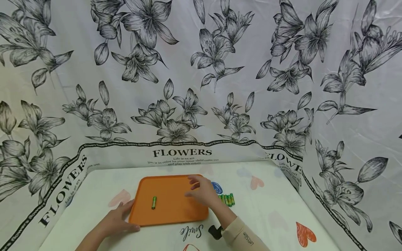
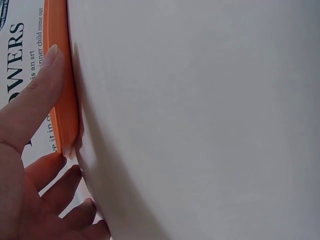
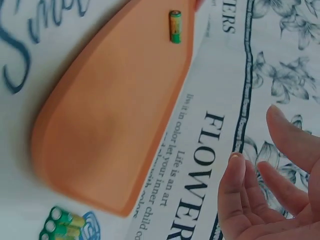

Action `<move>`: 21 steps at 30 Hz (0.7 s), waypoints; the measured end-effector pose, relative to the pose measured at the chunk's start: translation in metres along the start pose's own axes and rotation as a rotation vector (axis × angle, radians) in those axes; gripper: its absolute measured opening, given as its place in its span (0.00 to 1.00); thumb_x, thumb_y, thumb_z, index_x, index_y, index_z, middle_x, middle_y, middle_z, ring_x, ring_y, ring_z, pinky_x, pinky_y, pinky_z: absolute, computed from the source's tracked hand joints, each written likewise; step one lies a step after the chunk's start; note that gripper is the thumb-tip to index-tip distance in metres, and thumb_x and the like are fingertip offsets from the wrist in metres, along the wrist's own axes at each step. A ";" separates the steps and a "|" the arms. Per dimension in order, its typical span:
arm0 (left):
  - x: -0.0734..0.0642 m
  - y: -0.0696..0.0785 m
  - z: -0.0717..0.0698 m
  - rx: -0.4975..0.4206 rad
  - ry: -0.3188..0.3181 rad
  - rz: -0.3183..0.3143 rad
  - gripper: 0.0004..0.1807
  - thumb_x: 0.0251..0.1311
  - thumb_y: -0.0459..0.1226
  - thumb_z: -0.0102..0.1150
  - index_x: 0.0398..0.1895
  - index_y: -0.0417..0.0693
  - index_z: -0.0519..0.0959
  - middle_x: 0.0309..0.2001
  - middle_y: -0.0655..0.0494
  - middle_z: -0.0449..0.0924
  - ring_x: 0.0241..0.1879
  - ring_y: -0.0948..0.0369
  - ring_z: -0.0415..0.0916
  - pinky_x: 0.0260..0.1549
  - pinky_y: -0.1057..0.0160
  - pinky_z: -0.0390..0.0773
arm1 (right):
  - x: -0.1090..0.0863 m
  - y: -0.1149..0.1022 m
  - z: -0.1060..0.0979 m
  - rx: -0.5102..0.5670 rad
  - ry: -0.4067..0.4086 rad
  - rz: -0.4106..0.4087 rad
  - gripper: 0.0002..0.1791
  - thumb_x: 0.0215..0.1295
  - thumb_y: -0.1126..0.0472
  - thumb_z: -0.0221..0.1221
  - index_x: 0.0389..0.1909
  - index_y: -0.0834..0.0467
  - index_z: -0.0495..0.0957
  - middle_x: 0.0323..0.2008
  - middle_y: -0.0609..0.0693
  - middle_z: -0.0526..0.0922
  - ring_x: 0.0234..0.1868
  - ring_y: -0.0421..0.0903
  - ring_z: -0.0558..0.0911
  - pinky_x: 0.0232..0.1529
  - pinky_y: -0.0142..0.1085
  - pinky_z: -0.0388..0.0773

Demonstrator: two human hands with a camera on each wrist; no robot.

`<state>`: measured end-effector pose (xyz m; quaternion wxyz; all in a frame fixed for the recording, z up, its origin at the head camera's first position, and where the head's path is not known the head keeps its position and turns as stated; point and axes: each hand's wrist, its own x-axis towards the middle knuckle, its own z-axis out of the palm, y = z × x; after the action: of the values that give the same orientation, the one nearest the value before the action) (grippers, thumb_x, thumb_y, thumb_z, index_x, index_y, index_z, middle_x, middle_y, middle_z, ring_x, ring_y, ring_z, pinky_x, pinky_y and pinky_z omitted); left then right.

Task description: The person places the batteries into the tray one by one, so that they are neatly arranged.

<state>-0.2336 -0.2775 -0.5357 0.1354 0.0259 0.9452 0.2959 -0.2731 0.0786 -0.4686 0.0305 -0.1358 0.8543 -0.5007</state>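
Observation:
An orange tray [image 1: 176, 198] lies on the table, with one green-and-gold battery [image 1: 154, 203] on its left part. My left hand [image 1: 117, 220] rests at the tray's front left corner, fingers along the left side and thumb at the front edge. In the left wrist view, its thumb [image 2: 50, 75] lies against the orange rim. My right hand [image 1: 203, 191] hovers over the tray's right side, fingers loosely bent and apart, with nothing between them. Just right of the tray, several batteries [image 1: 226, 199] lie side by side in a row, partly hidden by the right forearm.
A white cloth printed with hearts [image 1: 305, 234] and lettering covers the table. Flower-printed curtains [image 1: 176, 153] rise at the back and both sides. Beside the right sleeve cuff sits a small black object [image 1: 215, 232].

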 end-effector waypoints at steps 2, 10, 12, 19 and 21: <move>0.001 0.000 0.000 0.005 -0.004 0.000 0.66 0.37 0.61 0.80 0.78 0.43 0.58 0.73 0.21 0.48 0.72 0.25 0.45 0.63 0.23 0.56 | -0.002 0.006 -0.005 -0.017 0.013 0.004 0.31 0.53 0.62 0.76 0.61 0.53 0.79 0.53 0.57 0.82 0.47 0.49 0.83 0.40 0.39 0.83; 0.003 -0.003 0.003 -0.016 0.000 -0.002 0.68 0.35 0.61 0.81 0.78 0.43 0.57 0.74 0.21 0.46 0.73 0.25 0.45 0.64 0.23 0.55 | -0.012 0.017 -0.027 -0.032 0.026 0.018 0.32 0.55 0.60 0.75 0.62 0.53 0.79 0.53 0.57 0.83 0.47 0.49 0.83 0.39 0.39 0.83; 0.003 -0.003 0.004 -0.017 0.006 0.008 0.67 0.36 0.61 0.81 0.78 0.43 0.57 0.74 0.21 0.47 0.73 0.25 0.45 0.63 0.23 0.56 | -0.015 0.020 -0.032 -0.045 0.035 0.015 0.32 0.55 0.60 0.75 0.62 0.53 0.78 0.52 0.56 0.83 0.46 0.50 0.83 0.39 0.39 0.83; 0.004 -0.002 0.003 0.008 0.004 0.010 0.68 0.33 0.61 0.81 0.78 0.42 0.58 0.73 0.22 0.49 0.73 0.26 0.46 0.63 0.24 0.57 | -0.019 0.037 -0.049 -0.113 0.045 0.034 0.33 0.55 0.54 0.75 0.63 0.53 0.77 0.51 0.52 0.84 0.46 0.48 0.83 0.43 0.40 0.84; 0.005 -0.002 0.000 0.022 0.005 0.019 0.68 0.33 0.61 0.81 0.78 0.41 0.59 0.73 0.23 0.51 0.73 0.26 0.46 0.63 0.24 0.57 | -0.019 0.041 -0.054 -0.121 0.047 0.031 0.34 0.55 0.53 0.75 0.63 0.53 0.77 0.51 0.52 0.84 0.47 0.48 0.83 0.46 0.41 0.84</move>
<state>-0.2378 -0.2782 -0.5379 0.1297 0.0355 0.9485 0.2867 -0.2731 0.1486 -0.4791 0.0099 -0.1126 0.8855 -0.4507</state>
